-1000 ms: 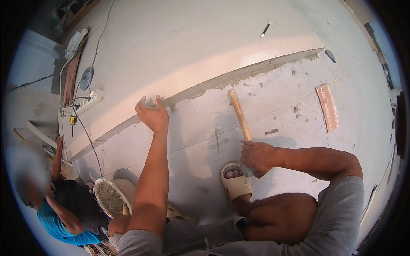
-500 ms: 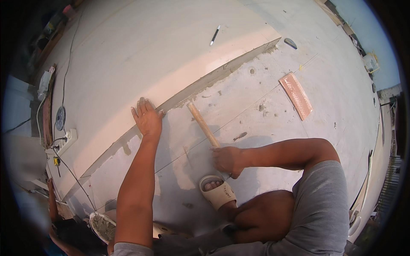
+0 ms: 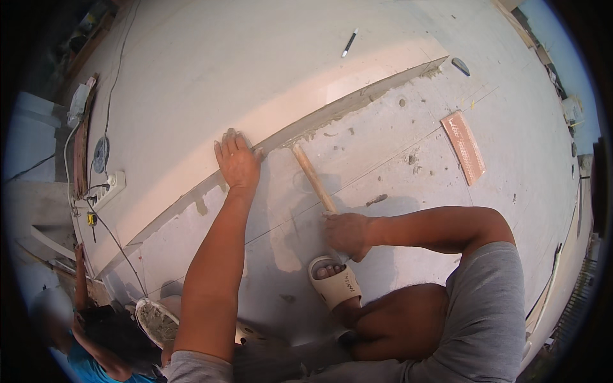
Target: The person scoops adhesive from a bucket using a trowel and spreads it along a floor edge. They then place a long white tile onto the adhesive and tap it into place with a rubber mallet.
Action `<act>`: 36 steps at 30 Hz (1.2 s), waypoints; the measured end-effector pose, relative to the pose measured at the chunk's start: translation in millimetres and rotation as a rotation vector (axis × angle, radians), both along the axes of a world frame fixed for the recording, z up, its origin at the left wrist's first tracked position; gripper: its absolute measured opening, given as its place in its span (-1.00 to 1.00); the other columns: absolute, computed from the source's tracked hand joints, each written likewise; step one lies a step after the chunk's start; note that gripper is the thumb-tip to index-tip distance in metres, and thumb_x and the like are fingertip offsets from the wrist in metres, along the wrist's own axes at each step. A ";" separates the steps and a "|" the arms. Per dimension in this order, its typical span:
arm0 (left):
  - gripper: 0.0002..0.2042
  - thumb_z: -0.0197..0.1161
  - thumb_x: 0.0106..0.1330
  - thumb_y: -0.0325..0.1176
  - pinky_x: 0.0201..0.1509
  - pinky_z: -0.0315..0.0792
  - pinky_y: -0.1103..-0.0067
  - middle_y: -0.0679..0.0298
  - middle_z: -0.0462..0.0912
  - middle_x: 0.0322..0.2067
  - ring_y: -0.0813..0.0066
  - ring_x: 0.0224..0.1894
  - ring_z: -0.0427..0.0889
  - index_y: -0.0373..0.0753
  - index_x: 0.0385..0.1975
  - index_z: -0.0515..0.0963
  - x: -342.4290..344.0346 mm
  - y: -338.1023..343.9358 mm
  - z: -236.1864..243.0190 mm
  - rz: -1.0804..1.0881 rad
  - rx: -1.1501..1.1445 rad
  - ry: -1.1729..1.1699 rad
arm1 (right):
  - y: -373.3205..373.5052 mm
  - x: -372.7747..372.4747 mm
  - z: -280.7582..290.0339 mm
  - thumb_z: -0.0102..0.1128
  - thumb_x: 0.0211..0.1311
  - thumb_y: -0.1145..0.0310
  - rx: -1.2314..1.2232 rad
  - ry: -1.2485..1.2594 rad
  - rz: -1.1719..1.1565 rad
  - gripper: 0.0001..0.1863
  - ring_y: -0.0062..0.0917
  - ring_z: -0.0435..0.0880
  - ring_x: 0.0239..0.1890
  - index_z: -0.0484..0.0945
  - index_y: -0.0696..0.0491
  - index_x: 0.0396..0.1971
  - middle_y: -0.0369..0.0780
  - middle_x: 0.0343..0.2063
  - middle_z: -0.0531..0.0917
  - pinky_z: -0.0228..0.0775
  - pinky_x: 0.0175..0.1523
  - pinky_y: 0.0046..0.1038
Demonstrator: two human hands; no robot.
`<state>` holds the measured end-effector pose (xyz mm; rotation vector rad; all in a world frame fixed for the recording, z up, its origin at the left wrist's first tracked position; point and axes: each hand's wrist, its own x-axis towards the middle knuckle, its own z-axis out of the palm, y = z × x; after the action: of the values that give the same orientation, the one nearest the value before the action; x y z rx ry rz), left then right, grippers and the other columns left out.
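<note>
My left hand (image 3: 239,163) lies flat on the near edge of a large pale tile slab (image 3: 306,83), fingers pointing away and thumb at the rim. Grey mortar (image 3: 357,99) shows along the slab's raised edge. In my right hand (image 3: 348,234), closed over the lower floor beside my sandalled foot, is a round wooden handle (image 3: 313,176). Its far end points up toward the slab's edge, just right of my left hand. My fist hides the handle's near end, so whatever tool it belongs to cannot be made out.
A reddish ribbed tile piece (image 3: 464,148) lies on the right. On the slab are a marker pen (image 3: 349,43) and, leftward, a power strip (image 3: 107,191) with cables. A container of mortar (image 3: 156,319) stands lower left, near another person (image 3: 102,345). A dark half-round piece (image 3: 460,66) sits beyond.
The whole view has shifted, so the scene sits slightly further right. My left hand stays on the slab edge; my right hand still grips the wooden handle. More of the other person shows.
</note>
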<state>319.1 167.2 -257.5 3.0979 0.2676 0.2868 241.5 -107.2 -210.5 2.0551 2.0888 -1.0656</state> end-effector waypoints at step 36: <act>-0.38 0.44 0.03 -0.18 0.42 0.03 0.26 0.09 0.42 0.18 0.19 0.29 0.28 -0.35 0.07 0.43 -1.6 -8.2 2.2 -0.022 -0.147 -0.154 | 25.9 16.1 9.9 0.38 -0.28 -0.04 0.028 0.006 0.051 -0.36 -0.25 0.49 0.06 0.62 0.18 -0.24 -0.09 -0.22 0.64 -0.03 0.46 -0.24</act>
<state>317.5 159.0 -255.2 2.9128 0.2389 0.4791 257.6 -81.2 -200.6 2.0014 2.1584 -1.0424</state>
